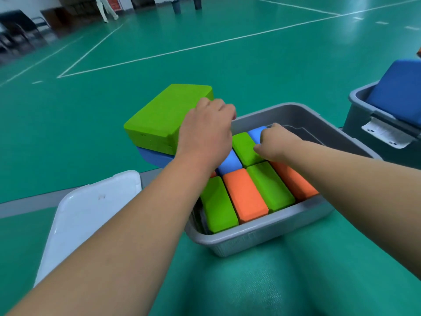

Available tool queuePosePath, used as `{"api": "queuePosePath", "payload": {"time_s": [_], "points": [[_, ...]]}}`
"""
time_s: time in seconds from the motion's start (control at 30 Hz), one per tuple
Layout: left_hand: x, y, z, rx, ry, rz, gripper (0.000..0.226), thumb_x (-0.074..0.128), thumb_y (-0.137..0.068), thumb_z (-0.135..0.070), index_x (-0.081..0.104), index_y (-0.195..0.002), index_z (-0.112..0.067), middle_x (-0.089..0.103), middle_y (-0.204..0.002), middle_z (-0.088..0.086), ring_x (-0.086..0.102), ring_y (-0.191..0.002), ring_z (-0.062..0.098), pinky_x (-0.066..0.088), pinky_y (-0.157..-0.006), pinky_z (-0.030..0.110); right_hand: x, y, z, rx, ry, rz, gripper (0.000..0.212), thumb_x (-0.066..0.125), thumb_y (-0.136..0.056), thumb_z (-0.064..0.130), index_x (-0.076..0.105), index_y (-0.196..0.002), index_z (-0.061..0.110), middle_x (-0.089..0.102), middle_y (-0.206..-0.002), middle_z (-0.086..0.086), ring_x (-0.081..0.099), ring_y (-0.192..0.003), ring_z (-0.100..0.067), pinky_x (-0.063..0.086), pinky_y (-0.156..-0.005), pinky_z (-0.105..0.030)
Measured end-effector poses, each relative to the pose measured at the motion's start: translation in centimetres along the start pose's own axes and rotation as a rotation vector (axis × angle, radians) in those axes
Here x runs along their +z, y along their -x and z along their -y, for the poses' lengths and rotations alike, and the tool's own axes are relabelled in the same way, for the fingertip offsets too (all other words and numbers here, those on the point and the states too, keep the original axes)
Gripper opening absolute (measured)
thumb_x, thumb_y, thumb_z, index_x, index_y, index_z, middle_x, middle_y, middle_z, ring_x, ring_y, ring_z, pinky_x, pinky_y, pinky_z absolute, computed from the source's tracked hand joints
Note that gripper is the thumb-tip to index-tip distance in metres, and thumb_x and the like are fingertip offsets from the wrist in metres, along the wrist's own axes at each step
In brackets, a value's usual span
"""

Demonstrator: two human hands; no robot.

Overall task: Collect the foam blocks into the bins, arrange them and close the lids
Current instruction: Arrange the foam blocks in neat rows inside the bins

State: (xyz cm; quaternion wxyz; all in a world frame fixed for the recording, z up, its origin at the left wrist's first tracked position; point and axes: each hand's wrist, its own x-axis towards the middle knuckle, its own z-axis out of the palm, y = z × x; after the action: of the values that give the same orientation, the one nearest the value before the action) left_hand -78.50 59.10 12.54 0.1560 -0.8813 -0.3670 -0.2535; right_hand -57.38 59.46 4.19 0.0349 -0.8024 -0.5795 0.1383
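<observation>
Over the gym floor (227, 53), our left hand (205, 131) clamps its grip on a green foam block (159, 117) bound for the grey bin (262, 238); our right hand (276, 143) steadies the packed blocks (270, 187), grip unclear.

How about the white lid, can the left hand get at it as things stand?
Probably yes. The white lid lies uncovered left of the gray bin, right under the left forearm. But the left hand appears to grip the loose green block, so it would need to let go first.

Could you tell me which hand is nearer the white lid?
Left. The left hand grips the green block just past the white lid; the right hand is farther right, in the bin.
</observation>
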Motion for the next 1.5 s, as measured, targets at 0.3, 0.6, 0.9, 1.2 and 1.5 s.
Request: {"api": "queuePosePath", "payload": {"time_s": [0.3, 0.6, 0.9, 1.2, 1.5], "points": [[1.1, 3.6, 6.4, -0.516, -0.282, 0.330, 0.096, 0.074, -0.085, -0.032, 0.015, -0.160, -0.024, 0.017, -0.170, 0.001, 0.016, -0.155, 0.036, 0.014, -0.117, 0.073, -2.6, 1.5, 6.6, -0.193, -0.170, -0.302, 0.030, 0.055, -0.090, 0.026, 0.071, -0.088, 0.002, 0.064, -0.095, -0.024, 0.058, -0.091, -0.038, 0.051, -0.079, -0.039], [-0.5, 4.8, 6.9, -0.387, -0.055, 0.289, 0.099, 0.076, -0.083, -0.021, 0.016, -0.162, -0.012, 0.015, -0.171, 0.004, 0.014, -0.155, 0.040, 0.033, -0.116, 0.064, -3.7, 1.9, 9.0, -0.096, -0.440, -0.341, 0.038, 0.059, -0.094, 0.040, 0.065, -0.112, 0.007, 0.071, -0.110, -0.016, 0.064, -0.107, -0.034, 0.048, -0.083, -0.035], [-0.4, 2.7, 2.9, -0.078, 0.160, 0.001, 0.099, 0.081, -0.075, -0.023, 0.030, -0.158, -0.003, 0.033, -0.164, 0.013, 0.026, -0.152, 0.033, 0.017, -0.128, 0.042, -8.9, 3.2, 5.3, 0.038, -1.279, -0.357, 0.098, 0.062, -0.071, 0.082, 0.028, -0.153, 0.042, 0.058, -0.134, 0.001, 0.074, -0.095, -0.030, 0.064, -0.066, -0.051], [5.3, 1.7, -4.5, 0.007, 0.309, 0.353, 0.088, 0.074, -0.088, -0.027, 0.028, -0.160, -0.008, 0.035, -0.163, 0.014, 0.043, -0.144, 0.033, 0.038, -0.117, 0.046, -11.4, 6.0, -3.7, 0.151, -0.967, -0.749, 0.064, 0.069, -0.075, 0.057, 0.047, -0.132, 0.038, 0.063, -0.114, 0.006, 0.063, -0.102, -0.019, 0.057, -0.090, -0.041], [10.3, 3.3, -10.3, 0.216, 0.329, 0.767, 0.073, 0.061, -0.098, -0.050, 0.032, -0.161, -0.026, 0.026, -0.169, 0.006, 0.031, -0.152, 0.031, 0.027, -0.123, 0.044, -12.0, 7.9, -10.2, 0.130, -0.736, -0.780, 0.070, 0.069, -0.077, 0.043, 0.040, -0.138, 0.025, 0.055, -0.124, -0.006, 0.059, -0.101, -0.022, 0.047, -0.080, -0.030]]}}
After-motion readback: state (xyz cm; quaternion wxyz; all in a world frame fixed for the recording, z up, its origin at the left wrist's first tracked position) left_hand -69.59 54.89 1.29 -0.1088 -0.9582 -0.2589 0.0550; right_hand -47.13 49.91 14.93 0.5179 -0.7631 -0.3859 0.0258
